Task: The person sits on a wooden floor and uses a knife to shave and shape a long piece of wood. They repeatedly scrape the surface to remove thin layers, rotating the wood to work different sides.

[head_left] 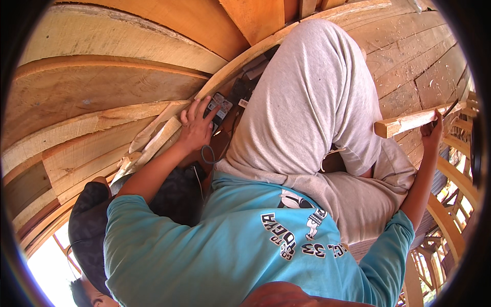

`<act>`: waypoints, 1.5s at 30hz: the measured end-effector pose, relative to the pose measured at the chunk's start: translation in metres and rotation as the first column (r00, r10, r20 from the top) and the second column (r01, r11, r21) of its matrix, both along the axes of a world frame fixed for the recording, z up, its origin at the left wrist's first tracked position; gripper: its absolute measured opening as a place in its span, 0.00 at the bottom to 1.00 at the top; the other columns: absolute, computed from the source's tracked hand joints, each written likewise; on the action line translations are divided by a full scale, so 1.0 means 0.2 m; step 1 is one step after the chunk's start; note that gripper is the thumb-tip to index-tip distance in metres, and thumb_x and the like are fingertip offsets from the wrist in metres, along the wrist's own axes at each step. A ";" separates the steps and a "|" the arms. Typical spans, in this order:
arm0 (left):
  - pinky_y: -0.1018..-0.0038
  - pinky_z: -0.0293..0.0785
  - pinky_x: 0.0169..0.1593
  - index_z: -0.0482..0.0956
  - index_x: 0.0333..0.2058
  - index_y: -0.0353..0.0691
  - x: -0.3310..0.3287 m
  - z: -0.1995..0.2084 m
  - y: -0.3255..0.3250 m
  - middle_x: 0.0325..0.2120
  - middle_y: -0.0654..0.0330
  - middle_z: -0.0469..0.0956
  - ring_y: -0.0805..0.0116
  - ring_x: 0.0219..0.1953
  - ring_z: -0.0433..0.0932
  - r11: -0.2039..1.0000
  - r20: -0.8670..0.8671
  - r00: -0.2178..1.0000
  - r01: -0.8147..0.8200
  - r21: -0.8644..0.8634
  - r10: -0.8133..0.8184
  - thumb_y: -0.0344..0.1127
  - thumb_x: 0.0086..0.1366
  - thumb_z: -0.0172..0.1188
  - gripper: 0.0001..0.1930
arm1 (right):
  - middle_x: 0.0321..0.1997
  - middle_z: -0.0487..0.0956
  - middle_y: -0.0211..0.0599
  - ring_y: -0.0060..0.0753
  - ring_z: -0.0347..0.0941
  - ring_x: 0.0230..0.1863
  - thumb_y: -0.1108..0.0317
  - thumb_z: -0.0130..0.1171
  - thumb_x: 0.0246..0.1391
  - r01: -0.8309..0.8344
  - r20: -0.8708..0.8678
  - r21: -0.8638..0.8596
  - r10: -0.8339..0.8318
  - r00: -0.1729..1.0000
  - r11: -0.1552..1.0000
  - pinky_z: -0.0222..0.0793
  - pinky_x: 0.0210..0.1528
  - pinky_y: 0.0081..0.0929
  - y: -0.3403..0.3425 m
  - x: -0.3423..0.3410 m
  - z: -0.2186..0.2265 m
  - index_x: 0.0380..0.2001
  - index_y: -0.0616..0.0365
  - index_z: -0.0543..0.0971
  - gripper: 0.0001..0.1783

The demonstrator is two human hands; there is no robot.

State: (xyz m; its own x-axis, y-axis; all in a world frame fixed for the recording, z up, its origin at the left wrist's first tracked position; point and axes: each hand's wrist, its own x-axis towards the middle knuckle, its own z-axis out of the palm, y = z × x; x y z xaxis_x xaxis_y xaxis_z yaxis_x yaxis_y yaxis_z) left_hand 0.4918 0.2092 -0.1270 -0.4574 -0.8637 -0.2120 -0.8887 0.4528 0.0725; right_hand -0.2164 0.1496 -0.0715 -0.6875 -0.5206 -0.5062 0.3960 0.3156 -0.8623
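Observation:
My left hand (196, 124) reaches out to the left with its fingers stretched and spread. Its fingertips lie at the edge of a phone (221, 109) with a patterned back, beside the curved timber. Off to the right, my right hand (432, 131) is closed against the side of a squared wooden bar (406, 123). A thin dark rod-like tool (451, 107) sticks out from its fingers; what sort of tool it is cannot be made out. The fingers partly hide where they meet the bar.
Curved planks (102, 84) rise on the left, edged by a long bent timber (245, 55). Wood shavings lie on the plank floor (409, 66) at upper right. Ribs (444, 225) with gaps stand at lower right. Another person (92, 230) is close behind on the left, near a cable (207, 154).

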 end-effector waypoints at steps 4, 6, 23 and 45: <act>0.52 0.42 0.61 0.66 0.62 0.53 -0.02 0.01 0.00 0.69 0.55 0.48 0.50 0.68 0.47 1.000 0.006 1.000 -0.003 -0.018 0.003 0.33 0.56 0.54 0.32 | 0.07 0.53 0.16 0.17 0.43 0.08 0.52 0.59 0.57 0.012 0.009 0.003 -0.012 1.000 1.000 0.38 0.12 0.20 0.00 -0.02 -0.01 0.11 0.40 0.61 0.25; 0.52 0.42 0.61 0.66 0.62 0.53 -0.02 0.00 0.00 0.69 0.55 0.48 0.50 0.68 0.47 1.000 0.020 1.000 -0.005 -0.023 0.006 0.33 0.56 0.54 0.32 | 0.07 0.53 0.16 0.17 0.43 0.08 0.52 0.59 0.57 0.001 0.024 0.008 -0.001 1.000 1.000 0.38 0.12 0.20 0.01 -0.05 -0.03 0.11 0.40 0.61 0.25; 0.57 0.49 0.61 0.74 0.48 0.36 -0.19 0.27 -0.23 0.62 0.48 0.60 0.52 0.57 0.61 0.942 -0.466 0.885 -0.175 -0.286 0.024 0.33 0.59 0.48 0.18 | 0.07 0.52 0.18 0.17 0.43 0.08 0.55 0.59 0.58 -0.004 0.025 -0.022 0.004 1.000 1.000 0.38 0.12 0.20 0.00 0.06 0.08 0.13 0.42 0.61 0.24; 0.59 0.74 0.48 0.70 0.54 0.40 -2.65 0.62 -0.87 0.48 0.57 0.74 0.60 0.48 0.75 0.611 -0.732 0.539 0.429 0.665 0.418 0.51 0.71 0.41 0.24 | 0.10 0.54 0.18 0.18 0.46 0.09 0.53 0.61 0.54 -0.070 -0.076 -0.148 0.059 0.995 0.987 0.39 0.13 0.26 0.08 -0.08 0.26 0.14 0.45 0.62 0.23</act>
State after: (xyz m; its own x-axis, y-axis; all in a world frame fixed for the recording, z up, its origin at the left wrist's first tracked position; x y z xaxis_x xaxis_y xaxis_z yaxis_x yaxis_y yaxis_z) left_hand -0.0375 0.0344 -0.0034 -0.7704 -0.5768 -0.2717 -0.2318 -0.1435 0.9621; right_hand -0.2316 0.1664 -0.0195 -0.6815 -0.6313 -0.3701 0.3151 0.2033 -0.9270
